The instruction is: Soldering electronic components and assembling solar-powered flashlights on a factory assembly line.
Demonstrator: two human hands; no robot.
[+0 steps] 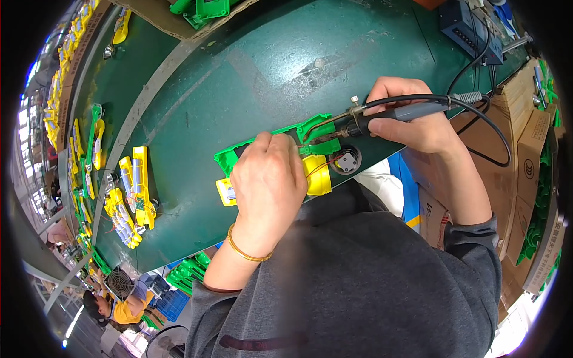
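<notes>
My right hand (412, 116) is closed around the grey handle of a soldering iron (406, 113), which has a thin bent metal tube clamped along it. The iron's tip reaches into the right end of a green plastic housing half (227, 160). My left hand (270, 173) bends over the housing, its fingers pressed down near the iron's tip; what they pinch is hidden. Beneath that hand lies a yellow plastic housing half (318, 176), with a thin red wire running to a round metal-rimmed part (346, 160) at the table's edge.
Yellow housings with battery cells (141, 185) lie on the green table (191, 113) to the left. A cardboard box (164, 18) of green parts stands at the far side. A blue power unit (468, 30) sits far right, its black cable (507, 146) looping by my right arm.
</notes>
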